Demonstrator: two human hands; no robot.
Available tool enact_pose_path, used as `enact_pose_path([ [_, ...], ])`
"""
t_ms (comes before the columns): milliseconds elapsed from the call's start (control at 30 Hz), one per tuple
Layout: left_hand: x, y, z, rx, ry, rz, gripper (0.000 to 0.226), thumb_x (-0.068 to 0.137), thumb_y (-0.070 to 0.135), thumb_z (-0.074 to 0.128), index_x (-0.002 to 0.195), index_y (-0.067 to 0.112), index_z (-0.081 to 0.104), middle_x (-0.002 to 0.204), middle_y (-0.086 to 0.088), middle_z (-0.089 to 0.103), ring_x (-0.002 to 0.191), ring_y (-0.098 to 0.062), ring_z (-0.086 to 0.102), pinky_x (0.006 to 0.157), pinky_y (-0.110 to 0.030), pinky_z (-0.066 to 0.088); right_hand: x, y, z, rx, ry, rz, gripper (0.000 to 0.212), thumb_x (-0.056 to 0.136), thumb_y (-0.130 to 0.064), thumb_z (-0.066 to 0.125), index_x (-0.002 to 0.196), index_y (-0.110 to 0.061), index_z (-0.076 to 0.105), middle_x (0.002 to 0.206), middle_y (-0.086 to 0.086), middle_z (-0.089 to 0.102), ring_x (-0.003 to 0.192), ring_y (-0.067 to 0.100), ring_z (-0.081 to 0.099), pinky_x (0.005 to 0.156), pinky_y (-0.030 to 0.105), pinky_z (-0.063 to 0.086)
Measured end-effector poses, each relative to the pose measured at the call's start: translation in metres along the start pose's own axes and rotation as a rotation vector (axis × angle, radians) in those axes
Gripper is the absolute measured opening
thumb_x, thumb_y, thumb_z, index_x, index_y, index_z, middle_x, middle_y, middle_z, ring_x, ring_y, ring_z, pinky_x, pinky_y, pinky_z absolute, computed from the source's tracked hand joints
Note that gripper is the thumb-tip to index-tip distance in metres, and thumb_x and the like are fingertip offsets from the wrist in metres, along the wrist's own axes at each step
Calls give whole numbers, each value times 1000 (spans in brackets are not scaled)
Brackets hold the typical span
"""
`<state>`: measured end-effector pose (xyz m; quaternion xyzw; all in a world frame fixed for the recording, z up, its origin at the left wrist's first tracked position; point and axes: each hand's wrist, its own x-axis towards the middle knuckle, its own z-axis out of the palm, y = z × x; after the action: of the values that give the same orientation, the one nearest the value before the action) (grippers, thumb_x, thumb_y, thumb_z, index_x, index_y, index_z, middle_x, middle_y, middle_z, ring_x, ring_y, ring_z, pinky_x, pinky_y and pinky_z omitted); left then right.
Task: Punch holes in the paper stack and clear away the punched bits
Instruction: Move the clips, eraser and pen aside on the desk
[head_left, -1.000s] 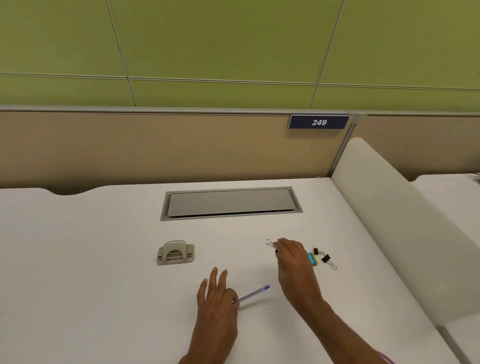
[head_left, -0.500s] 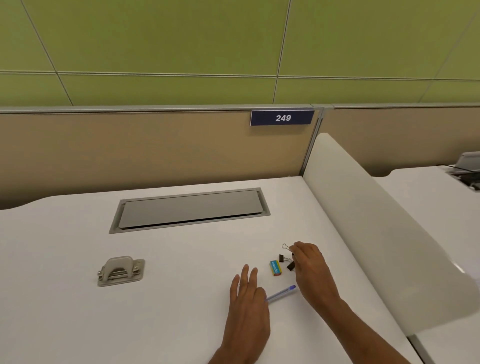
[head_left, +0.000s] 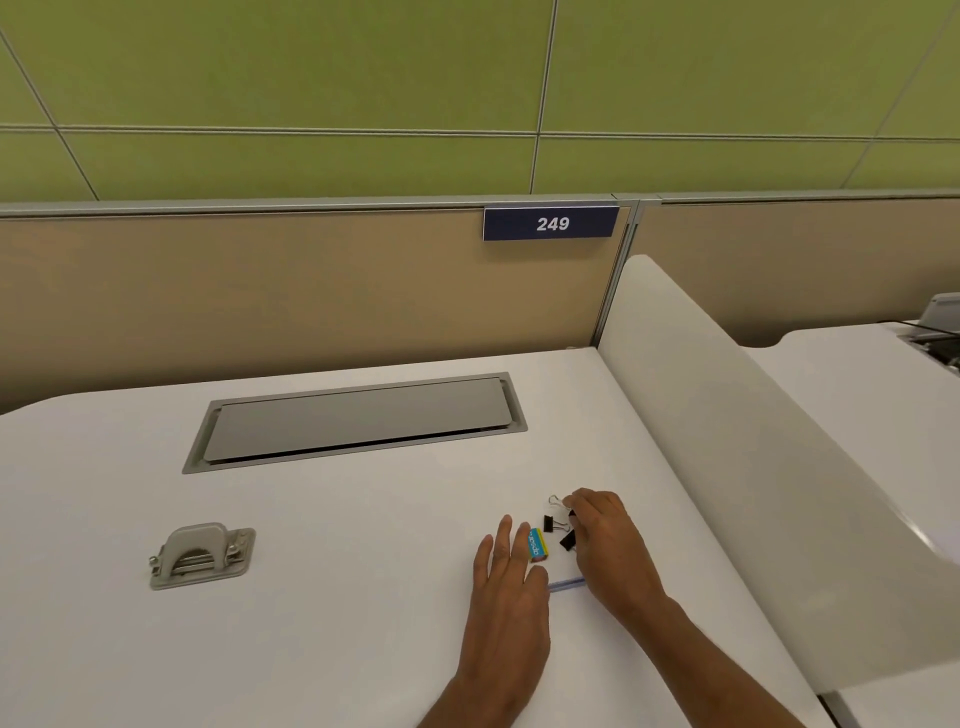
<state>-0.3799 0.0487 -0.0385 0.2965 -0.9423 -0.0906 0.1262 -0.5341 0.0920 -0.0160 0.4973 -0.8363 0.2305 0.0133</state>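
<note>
Paper stack: not in view. Hole punch (head_left: 202, 555) sits on the left of the table (head_left: 337, 623), well apart from both hands and untouched.

Left hand (head_left: 511, 587) lies flat with its fingers straight. It rests across a pen (head_left: 567, 584), and its fingertips are just beside a small blue-and-yellow block (head_left: 537, 544).

Right hand (head_left: 605, 545) is curled over a cluster of binder clips (head_left: 558, 519); cannot tell whether it pinches one.

Judgement: the small items are being gathered at the right to free working space. Punching has not begun.
</note>
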Motion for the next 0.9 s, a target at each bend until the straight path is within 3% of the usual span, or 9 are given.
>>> enact_pose_path([
  [100, 6, 1, 1, -31, 0, 19, 18, 67, 29, 89, 78, 24, 77, 130, -9, 69, 130, -30, 57, 110, -44, 45, 1, 3, 3, 22, -2, -6, 35, 63, 15, 84, 94, 8, 73, 87, 23, 74, 76, 39, 72, 69, 45, 60],
  [200, 9, 0, -4, -55, 16, -12, 39, 61, 37, 92, 95, 21, 80, 128, -7, 70, 126, -29, 61, 101, -44, 53, 3, 6, 6, 46, -10, -3, 27, 71, 15, 79, 96, 7, 72, 89, 22, 73, 80, 39, 70, 73, 46, 59],
  [300, 4, -2, -6, -21, 65, -19, 54, 79, 44, 77, 124, 16, 69, 144, -9, 58, 137, -29, 50, 115, -43, 34, 2, 5, 6, 9, -49, -1, 29, 84, 9, 68, 112, 3, 70, 114, 20, 70, 107, 39, 65, 95, 45, 53],
  [367, 2, -2, -11, -15, 63, -75, 62, 92, 49, 57, 142, 12, 54, 154, -9, 45, 143, -29, 40, 116, -39, 15, 2, 3, 4, -16, -91, 50, 38, 91, 2, 62, 129, -1, 62, 139, 17, 58, 131, 34, 52, 112, 42, 38],
  [433, 0, -2, -20, -33, 2, -141, 65, 97, 51, 36, 148, 11, 44, 158, -9, 37, 146, -28, 34, 116, -39, 9, 2, -3, -2, -23, -103, 70, 42, 99, -7, 55, 140, -7, 52, 153, 11, 43, 144, 28, 36, 119, 36, 24],
  [667, 1, -10, -54, -96, -3, -218, 72, 101, 55, 12, 147, 11, 46, 156, -12, 39, 148, -29, 29, 115, -37, 6, -3, -29, -26, -32, -179, 4, 61, 100, -46, 23, 156, -21, 19, 165, 0, -1, 153, 20, -8, 124, 37, -4],
  [733, -3, -15, -66, -126, 24, -232, 75, 98, 59, 7, 154, 15, 31, 163, -9, 22, 153, -28, 14, 117, -35, -4, -5, -38, -33, -63, -183, -9, 67, 96, -52, 18, 156, -23, 14, 165, 0, -8, 151, 19, -15, 124, 39, -7],
  [833, -13, -28, -81, -145, 46, -264, 71, 93, 65, -1, 153, 29, -13, 160, 3, -29, 150, -23, -23, 117, -34, -23, -10, -57, -41, -111, -160, -34, 68, 96, -55, 17, 156, -26, 5, 163, -1, -17, 148, 15, -24, 121, 36, -16],
  [900, -25, -38, -94, -145, 47, -289, 72, 91, 65, 2, 151, 32, -21, 157, 6, -36, 148, -18, -31, 121, -38, -20, -14, -77, -45, -100, -120, -66, 65, 99, -54, 19, 156, -26, 6, 162, -2, -18, 148, 14, -23, 120, 34, -18],
])
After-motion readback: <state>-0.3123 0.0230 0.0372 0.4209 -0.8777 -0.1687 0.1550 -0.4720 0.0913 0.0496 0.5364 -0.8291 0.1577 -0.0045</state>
